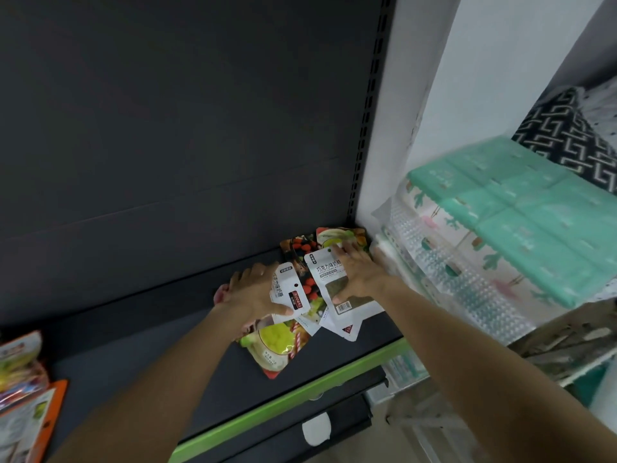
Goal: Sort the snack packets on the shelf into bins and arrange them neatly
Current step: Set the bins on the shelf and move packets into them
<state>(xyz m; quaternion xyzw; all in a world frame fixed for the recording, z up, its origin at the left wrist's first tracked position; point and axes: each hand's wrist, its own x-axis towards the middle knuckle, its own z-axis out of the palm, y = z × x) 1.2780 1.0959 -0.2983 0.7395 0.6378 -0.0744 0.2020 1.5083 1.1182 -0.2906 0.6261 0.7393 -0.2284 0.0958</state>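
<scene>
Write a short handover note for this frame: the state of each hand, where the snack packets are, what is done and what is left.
Left hand: grips a white packet at the pile's left.
Right hand: lies flat, fingers spread, on the white barcode packet.
Snack packets: loose overlapping pile at the shelf's right end.
More packets sit at the far left in an orange bin.
Done: nothing from this pile is binned.
Left: sort the pile into bins and straighten it.

To the right, a white wall (474, 61) is seen. Against it, a clear plastic box (467, 279) is topped by a mint-green lid (521, 208), and black-and-white patterned fabric (574, 135) is seen behind.
</scene>
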